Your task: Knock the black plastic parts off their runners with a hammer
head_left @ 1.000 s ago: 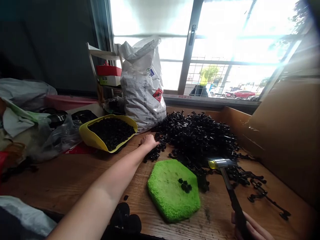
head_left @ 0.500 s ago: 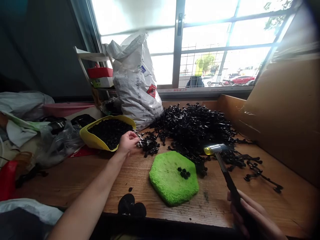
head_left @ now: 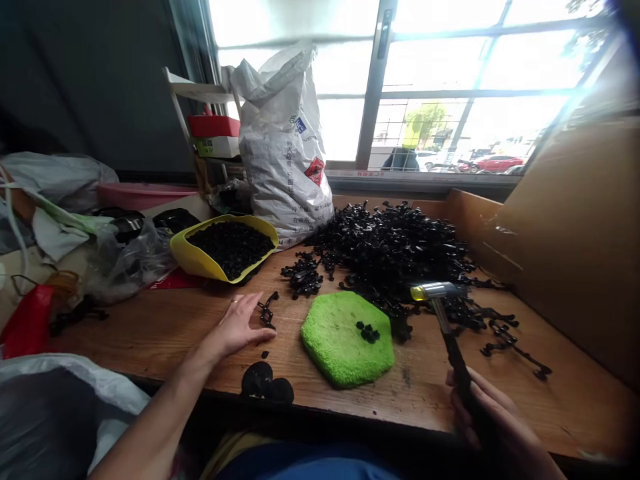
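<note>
My left hand [head_left: 239,325] is low over the table, fingers stretched out and thumb apart, holding nothing. Just beyond its fingertips is a small black plastic frame piece [head_left: 268,311] with knobbed ends; whether it touches the fingers I cannot tell. My right hand [head_left: 483,403] is wrapped round the black handle of a mallet [head_left: 435,291], whose metal head has a yellow face. The head is raised to the right of a green fuzzy hexagonal pad [head_left: 345,353]. On that pad sits a small cluster of black round parts [head_left: 369,331].
Behind the pad lies a large heap of black plastic pieces [head_left: 395,247], with a smaller pile [head_left: 303,275] beside it. A yellow scoop [head_left: 200,265] full of black parts stands left, before a white sack [head_left: 285,160]. Black discs [head_left: 267,385] lie near the front edge.
My left hand has moved from beside the small pile down toward the front, and its pinched fingers have spread. The black frame piece now lies by it. The mallet stays in my right hand.
</note>
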`<state>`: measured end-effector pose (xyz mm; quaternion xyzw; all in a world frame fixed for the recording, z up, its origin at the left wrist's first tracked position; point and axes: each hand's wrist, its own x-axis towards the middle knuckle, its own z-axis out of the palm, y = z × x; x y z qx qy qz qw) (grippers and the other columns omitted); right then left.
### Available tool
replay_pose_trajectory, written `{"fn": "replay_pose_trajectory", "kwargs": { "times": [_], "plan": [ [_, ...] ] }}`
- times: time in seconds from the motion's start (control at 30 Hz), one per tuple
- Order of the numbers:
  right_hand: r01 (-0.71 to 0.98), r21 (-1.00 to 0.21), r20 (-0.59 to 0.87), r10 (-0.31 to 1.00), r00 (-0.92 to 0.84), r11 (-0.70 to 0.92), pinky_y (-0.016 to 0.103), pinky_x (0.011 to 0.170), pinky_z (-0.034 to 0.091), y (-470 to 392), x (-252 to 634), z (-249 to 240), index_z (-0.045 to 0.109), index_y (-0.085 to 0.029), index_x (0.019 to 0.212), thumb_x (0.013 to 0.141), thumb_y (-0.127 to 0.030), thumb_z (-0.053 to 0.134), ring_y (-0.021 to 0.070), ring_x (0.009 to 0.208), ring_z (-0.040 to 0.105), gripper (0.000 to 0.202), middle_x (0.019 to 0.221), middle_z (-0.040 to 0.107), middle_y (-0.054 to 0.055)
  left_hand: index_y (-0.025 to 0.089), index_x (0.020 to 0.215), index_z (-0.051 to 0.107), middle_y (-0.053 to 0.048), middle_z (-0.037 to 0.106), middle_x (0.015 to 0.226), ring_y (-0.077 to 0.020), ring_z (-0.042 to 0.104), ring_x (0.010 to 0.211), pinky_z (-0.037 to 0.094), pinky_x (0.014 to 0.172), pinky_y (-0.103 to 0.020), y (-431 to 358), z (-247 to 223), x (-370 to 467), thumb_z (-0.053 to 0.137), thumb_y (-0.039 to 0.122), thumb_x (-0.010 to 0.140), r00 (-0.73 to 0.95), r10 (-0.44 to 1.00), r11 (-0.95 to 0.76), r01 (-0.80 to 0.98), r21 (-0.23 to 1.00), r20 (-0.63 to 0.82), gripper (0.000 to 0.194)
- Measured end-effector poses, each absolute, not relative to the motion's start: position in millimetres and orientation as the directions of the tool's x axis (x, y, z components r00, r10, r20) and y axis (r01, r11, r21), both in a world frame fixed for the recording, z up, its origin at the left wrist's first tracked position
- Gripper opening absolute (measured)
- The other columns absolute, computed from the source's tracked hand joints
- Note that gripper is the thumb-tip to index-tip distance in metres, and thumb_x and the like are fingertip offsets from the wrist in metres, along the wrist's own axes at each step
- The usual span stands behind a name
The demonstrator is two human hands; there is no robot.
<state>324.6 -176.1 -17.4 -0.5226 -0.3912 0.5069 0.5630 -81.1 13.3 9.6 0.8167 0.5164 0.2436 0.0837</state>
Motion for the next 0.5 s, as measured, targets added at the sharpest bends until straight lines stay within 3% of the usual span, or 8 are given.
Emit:
{"fn": "replay_pose_trajectory", "kwargs": {
  "times": [0.1, 0.2, 0.37, 0.5],
  "plan": [
    [-0.15, -0.988, -0.056, 0.984, 0.167, -0.031, 0.023, 0.038, 0.025, -177, 323, -16, 0.049, -0.02, 0.089, 0.084, -0.049, 0.047, 0.0099, 0.035, 0.041, 0.029, 0.052, 0.047, -0.004, 0.018, 0.104, 0.065, -0.011, 0.063, 0.106, -0.0306, 0.052, 0.103, 0.037, 0.089, -0.038, 20, 11, -75, 0.061, 0.052, 0.066, 0.4, 0.884, -0.458, 0.845, 0.277, 0.241, 0.051],
    [-0.122, -0.992, -0.009, 0.984, 0.176, 0.013, 0.022, 0.038, 0.024, -177, 321, -14, 0.049, -0.019, 0.091, 0.088, -0.047, 0.041, 0.0089, 0.037, 0.04, 0.029, 0.053, 0.045, -0.005, 0.023, 0.087, 0.071, -0.007, 0.068, 0.087, -0.0269, 0.059, 0.084, 0.041, 0.074, -0.033, 20, 12, -71, 0.055, 0.048, 0.072, 0.362, 0.914, -0.404, 0.859, 0.316, 0.185, 0.033],
    [-0.094, -0.995, 0.004, 0.986, 0.167, 0.02, 0.022, 0.038, 0.025, -179, 319, -11, 0.051, -0.017, 0.092, 0.089, -0.044, 0.04, 0.009, 0.039, 0.041, 0.029, 0.055, 0.045, -0.004, 0.023, 0.076, 0.073, -0.003, 0.07, 0.077, -0.0223, 0.061, 0.069, 0.041, 0.06, -0.027, 8, 16, -67, 0.063, 0.049, 0.066, 0.282, 0.958, -0.261, 0.778, 0.571, 0.054, 0.03],
    [-0.006, -1.0, 0.011, 0.983, 0.181, 0.012, 0.022, 0.039, 0.028, -181, 317, -6, 0.051, -0.018, 0.093, 0.09, -0.043, 0.038, 0.0097, 0.041, 0.042, 0.028, 0.055, 0.044, -0.005, 0.017, 0.085, 0.067, -0.004, 0.068, 0.074, -0.0192, 0.06, 0.068, 0.044, 0.06, -0.025, -6, 17, -54, 0.07, 0.044, 0.062, 0.225, 0.974, -0.073, 0.422, 0.904, -0.027, 0.036]
  ]
}}
